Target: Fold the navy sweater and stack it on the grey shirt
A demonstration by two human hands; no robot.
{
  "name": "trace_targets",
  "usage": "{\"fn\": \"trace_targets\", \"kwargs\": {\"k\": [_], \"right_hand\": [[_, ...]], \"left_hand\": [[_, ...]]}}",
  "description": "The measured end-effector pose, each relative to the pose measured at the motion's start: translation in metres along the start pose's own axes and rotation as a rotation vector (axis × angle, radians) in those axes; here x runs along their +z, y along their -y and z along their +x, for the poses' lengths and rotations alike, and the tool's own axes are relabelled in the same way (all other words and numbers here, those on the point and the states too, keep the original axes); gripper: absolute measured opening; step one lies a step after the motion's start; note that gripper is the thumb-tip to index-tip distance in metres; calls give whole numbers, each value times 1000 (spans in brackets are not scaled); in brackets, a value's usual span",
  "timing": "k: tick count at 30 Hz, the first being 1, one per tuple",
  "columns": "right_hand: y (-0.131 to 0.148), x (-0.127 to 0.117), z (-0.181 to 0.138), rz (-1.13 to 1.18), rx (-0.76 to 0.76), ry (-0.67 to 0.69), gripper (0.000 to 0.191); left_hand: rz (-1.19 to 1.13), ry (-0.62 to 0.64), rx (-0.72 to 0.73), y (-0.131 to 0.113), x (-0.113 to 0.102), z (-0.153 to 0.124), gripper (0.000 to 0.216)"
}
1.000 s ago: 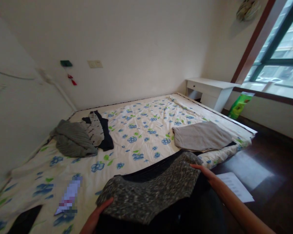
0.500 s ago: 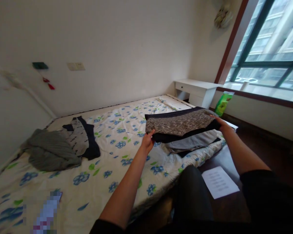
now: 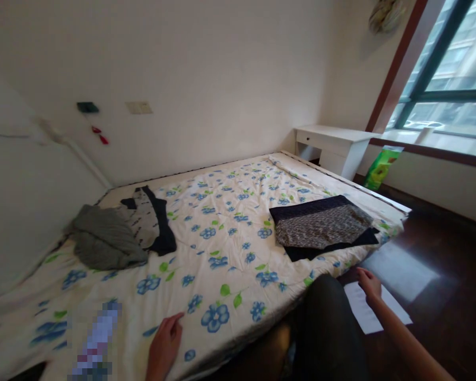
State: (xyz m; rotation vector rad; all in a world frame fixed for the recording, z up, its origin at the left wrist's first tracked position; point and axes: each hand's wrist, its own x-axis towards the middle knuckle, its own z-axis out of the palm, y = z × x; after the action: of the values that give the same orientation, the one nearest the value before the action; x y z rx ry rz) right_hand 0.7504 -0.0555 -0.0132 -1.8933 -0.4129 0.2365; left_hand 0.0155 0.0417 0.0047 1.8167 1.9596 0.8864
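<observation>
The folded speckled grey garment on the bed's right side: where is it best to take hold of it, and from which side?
Probably at its two short ends, one hand each, coming from the bed's near edge. The folded speckled grey garment lies flat and wide on a dark garment, so an end grip with fingers slid underneath should keep the fold. Both the left hand and right hand are empty.

Folded speckled garment [image 3: 321,226] on floral bedspread [image 3: 222,248], both hands empty

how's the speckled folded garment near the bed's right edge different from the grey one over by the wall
The speckled folded garment lies flat and squared, while the grey garment sits rumpled in a heap. The speckled one has a mottled pattern and rests on dark cloth; the grey one is plain, beside a dark-and-patterned piece. Both lie on the floral bedspread, untouched by either hand.
</observation>
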Motion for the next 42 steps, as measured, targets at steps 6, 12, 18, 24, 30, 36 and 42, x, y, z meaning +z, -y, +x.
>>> {"fn": "trace_targets", "kwargs": {"k": [6,12,18,24,30,36,42], "right_hand": [[46,93,-73,-110,-306,544,44],[119,199,-203,-242,-556,1004,30],[133,265,-303,-623,-604,1065,27],[113,274,-322,-706,-700,949,27],[107,278,-322,-697,-729,916,23],[100,287,-322,-682,-728,905,19],[99,291,-320,-689,-692,915,17]], "left_hand": [[123,-44,-137,12,-28,-39,34],[163,-15,-135,-7,-24,-51,38],[163,-5,-155,-6,-26,-60,38],[255,10,-176,-7,-19,-58,33],[497,160,-304,-5,-17,-14,28],[642,252,-93,12,-58,119,36],[881,186,-5,28,-98,240,41]]}}
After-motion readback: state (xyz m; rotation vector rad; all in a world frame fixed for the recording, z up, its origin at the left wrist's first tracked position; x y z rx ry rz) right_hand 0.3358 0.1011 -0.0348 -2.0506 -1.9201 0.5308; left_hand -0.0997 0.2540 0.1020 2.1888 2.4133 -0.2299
